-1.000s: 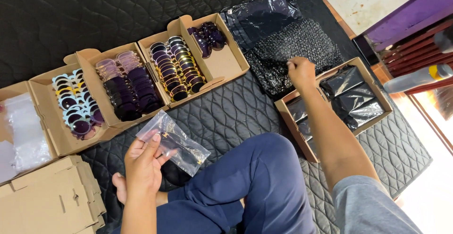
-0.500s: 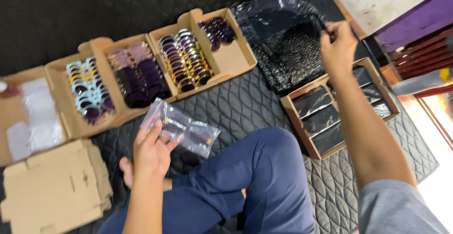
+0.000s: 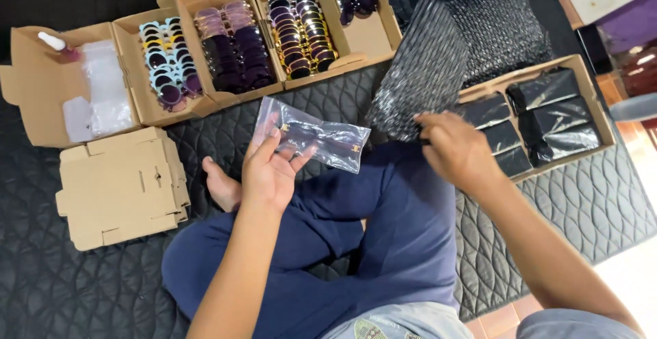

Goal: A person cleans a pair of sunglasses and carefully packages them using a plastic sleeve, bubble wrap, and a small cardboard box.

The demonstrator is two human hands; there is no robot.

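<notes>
- Right hand (image 3: 457, 149) has come back from the far pile, now dragging a black bubble pouch (image 3: 419, 72) toward the lap; left hand unchanged.
- Far left: open carton (image 3: 31, 93) with clear bags (image 3: 109, 96); flat cardboard stack (image 3: 123, 185) in front of it.
- Three cartons of round sunglasses (image 3: 168, 69) in a row behind, colours mixed.
- Left hand (image 3: 270, 171) palm up, fingers loosely curled, clear bag with sunglasses (image 3: 311, 137) lying across fingertips, above knee.
- Right hand fingers pinched shut on pouch's lower edge; pouch hangs tilted over quilted mat (image 3: 588, 195).
- Far right: carton (image 3: 595, 99) of filled black pouches, just beside right hand.
</notes>
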